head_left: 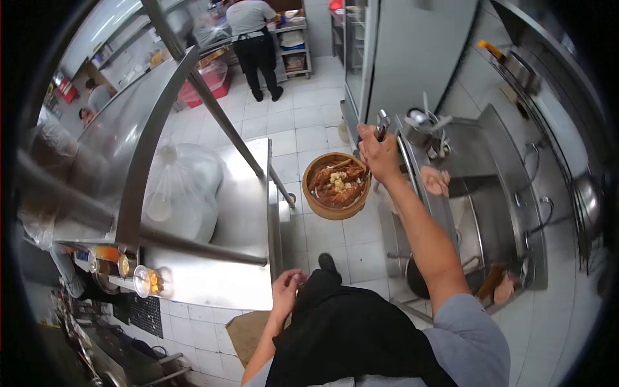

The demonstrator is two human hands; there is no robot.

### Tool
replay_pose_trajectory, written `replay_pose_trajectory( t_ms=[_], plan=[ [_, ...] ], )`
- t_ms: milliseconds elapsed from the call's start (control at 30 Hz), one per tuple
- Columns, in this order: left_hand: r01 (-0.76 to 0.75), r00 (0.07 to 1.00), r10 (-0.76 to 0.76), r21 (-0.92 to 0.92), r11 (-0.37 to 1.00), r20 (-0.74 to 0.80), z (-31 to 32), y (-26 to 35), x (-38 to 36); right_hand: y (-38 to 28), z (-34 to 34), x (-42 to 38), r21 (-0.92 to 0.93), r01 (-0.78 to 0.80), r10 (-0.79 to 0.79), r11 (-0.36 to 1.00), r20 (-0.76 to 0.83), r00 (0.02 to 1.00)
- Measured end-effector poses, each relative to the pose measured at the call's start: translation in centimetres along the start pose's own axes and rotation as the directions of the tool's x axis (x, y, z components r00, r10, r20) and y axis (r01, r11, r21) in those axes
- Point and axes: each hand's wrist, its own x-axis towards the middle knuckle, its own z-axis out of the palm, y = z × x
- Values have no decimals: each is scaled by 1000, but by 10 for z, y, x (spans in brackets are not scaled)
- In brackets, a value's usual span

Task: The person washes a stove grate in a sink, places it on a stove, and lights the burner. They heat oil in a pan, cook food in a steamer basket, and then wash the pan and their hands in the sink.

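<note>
My right hand [380, 155] is closed around the metal handle of what looks like tongs [383, 119], whose end sticks out above the fist. Beside that hand, above the floor, hangs a round bamboo steamer basket [309, 193]. Inside it lies reddish-brown sauced food [332, 187], perhaps chicken feet, topped with pale chopped garlic. How the tool meets the basket's rim is hidden by my hand. My left hand [287, 291] is low by the black apron [342, 335], near the steel table's corner. Its fingers are loosely curled, with nothing visible in them.
A steel table [238, 271] on the left bears a large plastic bag [177, 193] and tubs [147, 281]. Steel sinks [490, 213] stand on the right, with a utensil container [419, 126]. A person [251, 39] stands at the far counter, back turned.
</note>
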Motion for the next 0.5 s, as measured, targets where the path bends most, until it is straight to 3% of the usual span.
replay_pose_trajectory(
  t_ms=[167,300,500],
  plan=[
    [-181,966,183,30,983,-181,16,56,96,20,18,95,58,-35,33,998,41,999],
    [-186,958,150,-132,974,-246,27,81,189,34,30,170,72,-19,14,997,74,997],
    [-253,933,206,-132,958,-296,20,126,310,56,63,270,68,-33,23,997,145,989]
  ],
)
